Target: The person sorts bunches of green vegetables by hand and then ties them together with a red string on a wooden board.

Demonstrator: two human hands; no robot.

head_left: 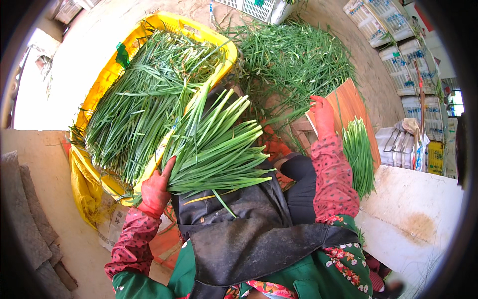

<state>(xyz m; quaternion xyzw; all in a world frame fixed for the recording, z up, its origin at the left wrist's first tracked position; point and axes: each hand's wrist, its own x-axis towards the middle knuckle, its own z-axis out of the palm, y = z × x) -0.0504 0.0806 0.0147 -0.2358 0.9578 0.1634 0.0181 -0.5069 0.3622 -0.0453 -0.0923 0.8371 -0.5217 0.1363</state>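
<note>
Garlic chives fan out over my lap as a loose bunch (219, 157), their pale cut ends pointing up and right. My left hand (157, 188) is closed around the bunch's left side, against the rim of a yellow plastic crate (226, 55). The crate is heaped with more chives (134, 109). My right hand (323, 117) is raised over the left edge of a wooden board (351, 102), its fingers curled; whatever they pinch is too small to make out. A neat bundle of chives (358, 157) lies on the board, beside my right forearm.
Loose green leaves (298, 65) are heaped on the floor beyond my knees. White plastic crates (411, 65) are stacked at the far right, another white crate (259, 7) at the top. A pale board (408, 204) lies at the right, a yellow bag (82, 184) at the left.
</note>
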